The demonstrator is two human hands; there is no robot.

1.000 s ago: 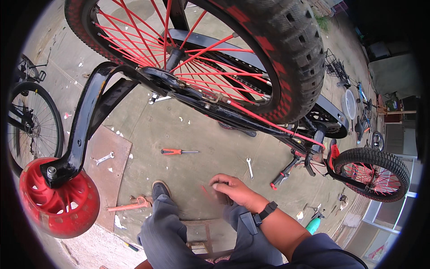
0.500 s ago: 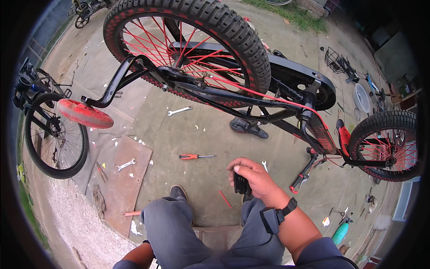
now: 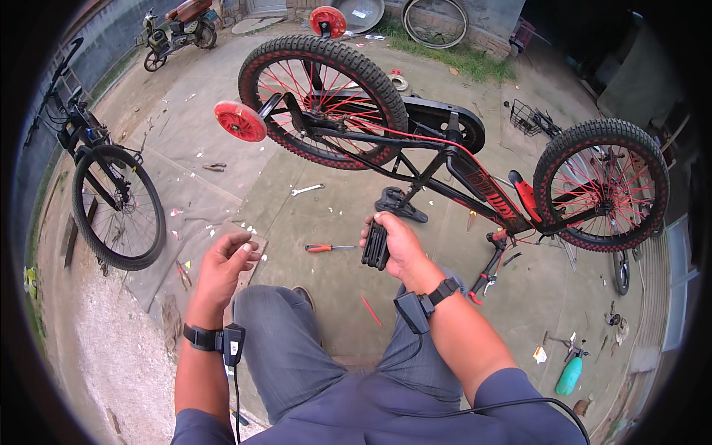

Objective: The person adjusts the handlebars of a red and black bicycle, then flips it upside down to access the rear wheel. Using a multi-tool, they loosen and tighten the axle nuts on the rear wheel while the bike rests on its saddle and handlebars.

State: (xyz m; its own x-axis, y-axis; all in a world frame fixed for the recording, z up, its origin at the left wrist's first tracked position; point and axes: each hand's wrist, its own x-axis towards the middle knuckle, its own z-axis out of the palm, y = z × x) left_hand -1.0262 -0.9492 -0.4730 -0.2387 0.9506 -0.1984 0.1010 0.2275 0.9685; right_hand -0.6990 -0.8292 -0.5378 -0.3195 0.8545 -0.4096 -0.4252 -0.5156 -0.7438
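Note:
In my right hand (image 3: 400, 245) is a black block of parallel bars with rounded ends (image 3: 375, 248); my fingers and thumb close round it above my right knee. My left hand (image 3: 226, 267) is raised over my left knee, fingers loosely bent and apart from the thumb, with nothing visible in it. Beyond my hands an upside-down bicycle (image 3: 460, 194) with red spokes and black tyres rests on the ground. Its red training wheels (image 3: 240, 121) stick up at the left end. One black pedal (image 3: 400, 205) hangs low near my right hand.
A red-handled screwdriver (image 3: 320, 248) and a wrench (image 3: 308, 190) lie on the ground ahead. Pliers (image 3: 214, 167) are farther left. Another bicycle (image 3: 119, 200) stands at the left. A green bottle-like thing (image 3: 569, 376) lies at the right, and a scooter (image 3: 180, 37) stands far back.
My left hand has risen into view from low at the left. My right hand, still holding the black block, has moved slightly up and left. The view has tilted up, showing more background.

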